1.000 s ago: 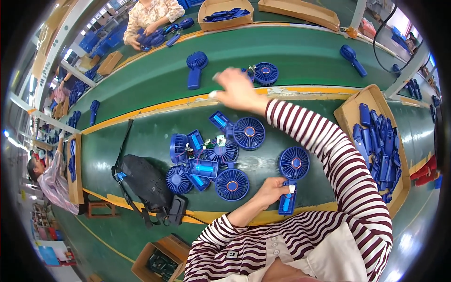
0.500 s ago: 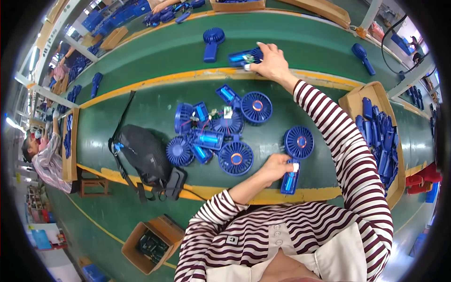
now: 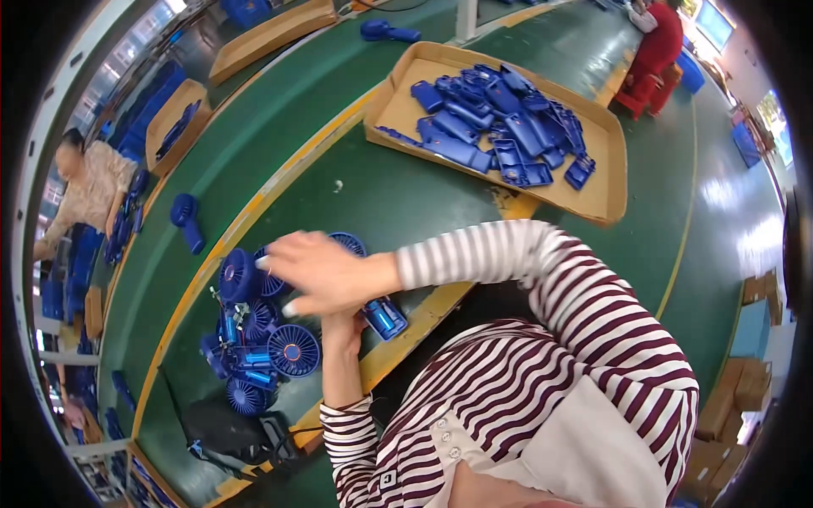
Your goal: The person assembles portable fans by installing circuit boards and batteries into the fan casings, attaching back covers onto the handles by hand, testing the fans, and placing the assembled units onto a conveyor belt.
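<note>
My right hand [image 3: 329, 273], fingers wide, partly hides my left hand [image 3: 341, 335]; its grip I can't tell, perhaps steadying the near open handle [image 3: 386, 319].

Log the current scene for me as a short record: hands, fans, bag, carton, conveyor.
Left hand: partly hidden by the right, beside an open blue handle; grip unclear
Right hand: blurred, near the blue fans; grip unclear
Black bag: near the fans
Carton: holds blue plastic parts
Conveyor: carries small blue fans

Glossy green floor [image 3: 732, 182], yellow line [image 3: 693, 195] and, apparently, a window [image 3: 772, 118] far right.
</note>
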`<state>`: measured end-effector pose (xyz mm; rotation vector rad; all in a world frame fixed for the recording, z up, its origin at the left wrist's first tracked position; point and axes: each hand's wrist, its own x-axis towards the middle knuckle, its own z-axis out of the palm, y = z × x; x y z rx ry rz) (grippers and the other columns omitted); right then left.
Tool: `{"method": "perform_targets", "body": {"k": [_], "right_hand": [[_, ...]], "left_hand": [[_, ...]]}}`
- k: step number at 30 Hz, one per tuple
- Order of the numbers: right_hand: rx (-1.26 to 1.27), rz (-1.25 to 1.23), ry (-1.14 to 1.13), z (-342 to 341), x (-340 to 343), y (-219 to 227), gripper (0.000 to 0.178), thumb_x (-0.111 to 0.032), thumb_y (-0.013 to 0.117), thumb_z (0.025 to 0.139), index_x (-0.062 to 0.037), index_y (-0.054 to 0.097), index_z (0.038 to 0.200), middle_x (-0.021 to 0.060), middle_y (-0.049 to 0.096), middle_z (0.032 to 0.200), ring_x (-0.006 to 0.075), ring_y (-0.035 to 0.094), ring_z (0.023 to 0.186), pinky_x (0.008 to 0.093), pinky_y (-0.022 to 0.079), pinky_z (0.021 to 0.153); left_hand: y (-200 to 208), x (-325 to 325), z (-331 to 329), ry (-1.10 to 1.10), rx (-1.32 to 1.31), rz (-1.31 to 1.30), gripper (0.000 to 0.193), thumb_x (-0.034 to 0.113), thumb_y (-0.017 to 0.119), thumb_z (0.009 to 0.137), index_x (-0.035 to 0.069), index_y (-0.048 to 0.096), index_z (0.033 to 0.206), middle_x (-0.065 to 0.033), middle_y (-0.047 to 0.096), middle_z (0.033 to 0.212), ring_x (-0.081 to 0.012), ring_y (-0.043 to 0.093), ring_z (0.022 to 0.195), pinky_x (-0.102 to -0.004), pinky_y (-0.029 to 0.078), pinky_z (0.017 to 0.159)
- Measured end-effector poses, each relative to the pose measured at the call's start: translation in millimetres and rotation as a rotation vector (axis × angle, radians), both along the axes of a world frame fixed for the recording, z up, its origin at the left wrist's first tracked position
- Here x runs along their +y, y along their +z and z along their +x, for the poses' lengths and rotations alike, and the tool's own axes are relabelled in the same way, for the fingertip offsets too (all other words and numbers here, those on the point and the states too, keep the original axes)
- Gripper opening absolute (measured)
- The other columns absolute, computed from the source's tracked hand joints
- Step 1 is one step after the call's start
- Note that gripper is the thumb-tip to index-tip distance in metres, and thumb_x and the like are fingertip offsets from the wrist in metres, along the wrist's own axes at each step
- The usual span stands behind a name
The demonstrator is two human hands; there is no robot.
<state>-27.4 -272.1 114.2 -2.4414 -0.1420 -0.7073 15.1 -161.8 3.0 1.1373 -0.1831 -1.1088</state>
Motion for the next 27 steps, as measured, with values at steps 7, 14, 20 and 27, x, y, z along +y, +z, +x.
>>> {"method": "perform_targets", "body": {"k": [7, 14, 20, 27], "right_hand": [[0.355, 0.024, -0.694, -181.3, -146.0, -20.6, 0.04, -0.027, 0.061, 0.072, -0.0065, 0.058, 0.106, 0.0157, 0.059, 0.1, 0.0307, 0.058, 0.091, 0.0403, 0.046, 0.079], [0.288, 0.022, -0.864, -227.1, -212.4, -14.2, 0.022, -0.017, 0.056, 0.074, -0.0054, 0.066, 0.089, 0.0156, 0.064, 0.082, 0.0316, 0.06, 0.078, 0.0389, 0.048, 0.071], [0.413, -0.268, -0.712, -149.7, -216.6, -35.0, 0.022, -0.021, 0.059, 0.067, -0.0057, 0.063, 0.082, 0.0171, 0.059, 0.083, 0.0327, 0.059, 0.077, 0.0414, 0.049, 0.069], [0.68, -0.379, -0.651, -123.4, -230.5, -30.0, 0.032, -0.021, 0.062, 0.063, -0.0013, 0.061, 0.089, 0.0159, 0.058, 0.091, 0.0309, 0.058, 0.088, 0.04, 0.049, 0.073]], "left_hand": [[23.6, -1.5, -10.1, -0.183, -0.061, 0.134, 0.025, 0.004, 0.048, 0.081, -0.011, 0.052, 0.101, -0.0222, 0.061, 0.097, -0.0305, 0.062, 0.084, -0.0392, 0.053, 0.073], [28.2, -8.1, -10.5, -0.126, 0.021, 0.075, 0.027, 0.002, 0.051, 0.078, -0.013, 0.052, 0.101, -0.0231, 0.061, 0.095, -0.0312, 0.062, 0.084, -0.04, 0.053, 0.073], [30.5, 4.2, -23.0, -0.055, -0.014, 0.132, 0.023, 0.008, 0.053, 0.079, -0.009, 0.055, 0.093, -0.0208, 0.062, 0.092, -0.0303, 0.062, 0.081, -0.0411, 0.053, 0.073], [39.0, 19.4, -27.6, 0.006, 0.109, 0.143, 0.021, 0.0, 0.048, 0.08, -0.013, 0.054, 0.096, -0.0224, 0.062, 0.092, -0.0308, 0.063, 0.082, -0.0404, 0.053, 0.073]]}}
